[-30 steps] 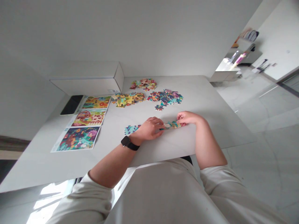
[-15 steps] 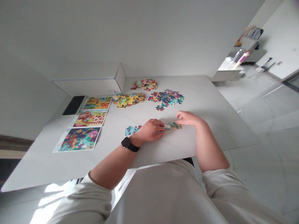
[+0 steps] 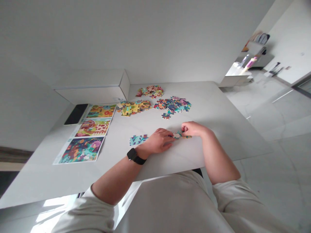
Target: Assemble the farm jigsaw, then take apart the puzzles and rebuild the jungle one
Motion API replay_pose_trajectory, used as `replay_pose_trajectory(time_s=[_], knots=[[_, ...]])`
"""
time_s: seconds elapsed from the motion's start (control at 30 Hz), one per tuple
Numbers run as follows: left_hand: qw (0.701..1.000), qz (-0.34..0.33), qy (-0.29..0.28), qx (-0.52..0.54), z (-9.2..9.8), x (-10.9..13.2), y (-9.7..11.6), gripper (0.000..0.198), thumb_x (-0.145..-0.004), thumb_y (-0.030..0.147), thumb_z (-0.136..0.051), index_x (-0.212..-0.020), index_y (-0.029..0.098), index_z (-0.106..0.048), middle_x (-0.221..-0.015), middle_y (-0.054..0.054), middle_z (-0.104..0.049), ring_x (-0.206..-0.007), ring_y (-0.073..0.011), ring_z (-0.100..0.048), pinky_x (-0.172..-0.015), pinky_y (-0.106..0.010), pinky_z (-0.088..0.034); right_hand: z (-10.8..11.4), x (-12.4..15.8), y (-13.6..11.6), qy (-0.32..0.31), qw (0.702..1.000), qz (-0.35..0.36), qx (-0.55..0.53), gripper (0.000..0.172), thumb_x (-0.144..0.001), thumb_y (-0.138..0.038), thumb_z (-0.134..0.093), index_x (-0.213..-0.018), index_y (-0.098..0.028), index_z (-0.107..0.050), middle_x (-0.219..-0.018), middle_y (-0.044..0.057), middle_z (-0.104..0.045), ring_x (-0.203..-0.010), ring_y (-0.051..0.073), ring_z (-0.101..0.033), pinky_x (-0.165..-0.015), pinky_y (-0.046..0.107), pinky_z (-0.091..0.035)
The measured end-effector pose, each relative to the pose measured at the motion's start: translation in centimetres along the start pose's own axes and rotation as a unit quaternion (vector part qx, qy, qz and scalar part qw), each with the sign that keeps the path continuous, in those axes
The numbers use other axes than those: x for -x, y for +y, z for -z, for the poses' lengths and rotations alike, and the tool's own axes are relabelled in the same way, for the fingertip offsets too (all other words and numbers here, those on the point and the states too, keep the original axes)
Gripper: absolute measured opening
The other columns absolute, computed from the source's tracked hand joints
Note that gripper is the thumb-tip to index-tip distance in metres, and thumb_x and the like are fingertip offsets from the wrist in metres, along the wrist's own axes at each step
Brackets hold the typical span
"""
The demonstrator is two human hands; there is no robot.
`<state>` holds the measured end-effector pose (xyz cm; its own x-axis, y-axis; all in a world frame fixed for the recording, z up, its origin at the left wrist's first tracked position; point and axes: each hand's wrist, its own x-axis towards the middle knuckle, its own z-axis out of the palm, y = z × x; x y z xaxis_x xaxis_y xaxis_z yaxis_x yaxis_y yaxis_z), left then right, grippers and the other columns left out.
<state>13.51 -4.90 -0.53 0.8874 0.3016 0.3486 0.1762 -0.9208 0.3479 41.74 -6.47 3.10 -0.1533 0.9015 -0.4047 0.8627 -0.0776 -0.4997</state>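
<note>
A narrow strip of joined jigsaw puzzle pieces (image 3: 138, 139) lies on the table in front of me, teal with leaf shapes at its left end. My left hand (image 3: 160, 140), with a black watch on the wrist, covers the strip's middle, its fingers bent and fingertips on the pieces. At the right end, my right hand (image 3: 192, 128) has curled fingers pressed onto the orange and teal puzzle pieces (image 3: 187, 137). Part of the strip is hidden under both hands. Beyond them is a pile of dark, multicoloured puzzle pieces (image 3: 173, 105), with one loose piece (image 3: 166, 116) at its near edge.
A yellow-green pile of pieces (image 3: 133, 107) and a red-pink pile (image 3: 151, 91) lie farther back. On the left are a sheet with three printed pictures (image 3: 81, 149), a black phone (image 3: 77, 114) and a white box (image 3: 89, 94) by the wall.
My right hand's fingers have curled closer together and pressed down on the strip's right end. My left hand stays over the middle. The view has shifted slightly.
</note>
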Motion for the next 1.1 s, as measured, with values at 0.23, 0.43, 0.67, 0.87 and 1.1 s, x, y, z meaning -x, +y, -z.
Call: replay_pose_trajectory(time_s=[0.23, 0.43, 0.67, 0.87, 1.1], knots=[[0.981, 0.163, 0.090, -0.049, 6.5, 2.7, -2.8, 0.024, -0.102, 0.044, -0.069, -0.109, 0.023, -0.077, -0.112, -0.009, -0.075, -0.093, -0.0223, -0.072, -0.083, -0.035, -0.056, 0.7, -0.2, 1.6, 0.122, 0.985, 0.069, -0.103, 0.022, -0.092, -0.042, -0.069, -0.103, -0.024, -0.072, -0.080, -0.002, -0.072, -0.071, 0.016, -0.062, -0.065, 0.027, -0.041], [0.937, 0.330, -0.087, -0.073, 8.5, 6.3, -5.1, 0.035, -0.082, 0.050, -0.086, -0.103, 0.024, -0.075, -0.097, -0.004, -0.073, -0.078, -0.0207, -0.069, -0.068, -0.030, -0.048, 0.1, -1.2, 1.6, 0.174, 0.980, 0.077, -0.053, 0.021, -0.095, -0.030, -0.060, -0.104, -0.022, -0.078, -0.065, -0.004, -0.064, -0.059, 0.014, -0.052, -0.063, 0.028, -0.034], [0.927, 0.345, -0.147, -0.011, 7.5, 6.0, -4.3, 0.035, -0.078, 0.040, -0.086, -0.106, 0.025, -0.073, -0.108, -0.005, -0.073, -0.090, -0.0225, -0.071, -0.079, -0.031, -0.051, -1.9, -2.3, 0.7, 0.151, 0.980, 0.118, -0.062, 0.024, -0.097, -0.026, -0.063, -0.114, -0.024, -0.080, -0.078, -0.001, -0.075, -0.065, 0.015, -0.059, -0.067, 0.026, -0.041], [0.938, 0.318, -0.137, 0.029, 7.3, 5.8, -4.2, 0.029, -0.081, 0.034, -0.084, -0.105, 0.023, -0.074, -0.107, -0.005, -0.072, -0.090, -0.0214, -0.071, -0.080, -0.030, -0.052, -2.6, -2.8, 0.3, 0.142, 0.979, 0.124, -0.073, 0.021, -0.096, -0.024, -0.067, -0.111, -0.025, -0.081, -0.083, 0.000, -0.080, -0.068, 0.015, -0.066, -0.071, 0.027, -0.046], [0.952, 0.288, -0.100, 0.027, 7.2, 5.3, -3.5, 0.033, -0.085, 0.041, -0.085, -0.112, 0.024, -0.075, -0.109, -0.005, -0.073, -0.087, -0.0203, -0.071, -0.079, -0.030, -0.053, -2.2, -3.1, 1.0, 0.206, 0.971, 0.104, -0.063, 0.020, -0.096, -0.027, -0.067, -0.109, -0.025, -0.082, -0.089, 0.002, -0.081, -0.074, 0.017, -0.069, -0.071, 0.027, -0.047]])
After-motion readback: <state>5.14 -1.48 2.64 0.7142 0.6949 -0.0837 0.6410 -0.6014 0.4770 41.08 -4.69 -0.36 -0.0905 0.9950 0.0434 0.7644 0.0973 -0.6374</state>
